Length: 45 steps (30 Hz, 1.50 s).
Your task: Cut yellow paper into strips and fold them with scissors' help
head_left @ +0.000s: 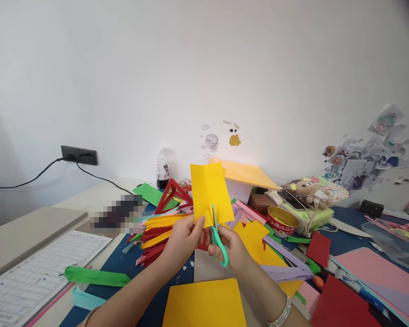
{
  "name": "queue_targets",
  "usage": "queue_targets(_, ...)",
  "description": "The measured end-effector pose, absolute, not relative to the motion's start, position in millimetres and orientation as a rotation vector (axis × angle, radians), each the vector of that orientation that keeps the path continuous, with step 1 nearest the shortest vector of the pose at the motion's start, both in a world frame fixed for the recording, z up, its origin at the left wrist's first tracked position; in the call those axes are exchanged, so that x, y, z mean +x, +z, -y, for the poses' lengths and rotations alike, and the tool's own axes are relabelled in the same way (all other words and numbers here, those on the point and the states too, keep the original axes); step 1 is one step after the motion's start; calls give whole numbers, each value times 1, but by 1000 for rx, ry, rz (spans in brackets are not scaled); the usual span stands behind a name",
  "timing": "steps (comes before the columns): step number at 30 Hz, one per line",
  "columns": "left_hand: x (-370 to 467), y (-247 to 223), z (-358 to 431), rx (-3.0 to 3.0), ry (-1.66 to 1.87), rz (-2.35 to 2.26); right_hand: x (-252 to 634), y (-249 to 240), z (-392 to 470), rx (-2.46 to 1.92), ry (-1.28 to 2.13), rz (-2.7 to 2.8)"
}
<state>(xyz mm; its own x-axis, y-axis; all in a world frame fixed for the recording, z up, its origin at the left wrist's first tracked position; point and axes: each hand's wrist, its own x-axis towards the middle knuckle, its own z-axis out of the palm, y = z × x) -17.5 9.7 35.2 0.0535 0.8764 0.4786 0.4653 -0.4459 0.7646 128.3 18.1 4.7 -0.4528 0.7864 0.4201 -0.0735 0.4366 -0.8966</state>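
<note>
My left hand (187, 234) pinches the lower left corner of a yellow sheet of paper (207, 186), held up with a crease down its middle. In my right hand (233, 250) is a pair of scissors with mint-green handles (224, 254). The scissor blades (214, 213) lie at the sheet's lower edge, one blade showing in front of the paper. Below my hands another yellow sheet (204, 304) rests on the table. Part of the right fingers is hidden behind the handles.
Left of my hands lie bundled coloured paper strips (157, 231) and a green strip (97, 276). A bottle (163, 168) stands by the wall. To the right are a red tin (282, 222), a plush bear (308, 190), red paper (342, 304) and pink paper (371, 268).
</note>
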Motion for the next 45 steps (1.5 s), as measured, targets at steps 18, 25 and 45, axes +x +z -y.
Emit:
queue_targets(18, -19, 36, -10, 1902, 1337, -1294, 124, 6, -16, -623, 1222, 1692)
queue_targets(25, -20, 35, -11, 1851, 1323, -1278, 125, 3, -16, -631, 1221, 1669)
queue_targets(45, -27, 44, -10, 1677, 1405, -1212, 121, 8, -10, -730, 1247, 1726)
